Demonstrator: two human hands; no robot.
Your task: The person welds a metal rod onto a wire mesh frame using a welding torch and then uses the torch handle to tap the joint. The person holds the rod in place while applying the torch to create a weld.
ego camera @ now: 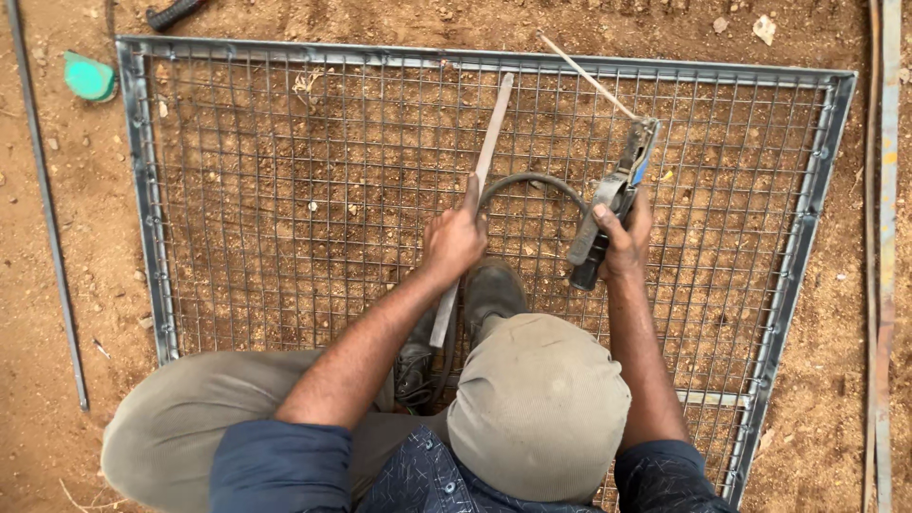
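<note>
Dirt ground [237,19], mesh frame [142,190] flat, assembled. Left hand [454,239] closed on flat bar [494,123]; right hand [622,237] grips electrode holder [617,190], rod unlit, welding apparently pending.

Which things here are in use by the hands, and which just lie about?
In use: flat bar in left hand; electrode holder with rod and cable in right hand; mesh frame.

Lying about: green scrap; thin rod; steel strip; hose.
</note>
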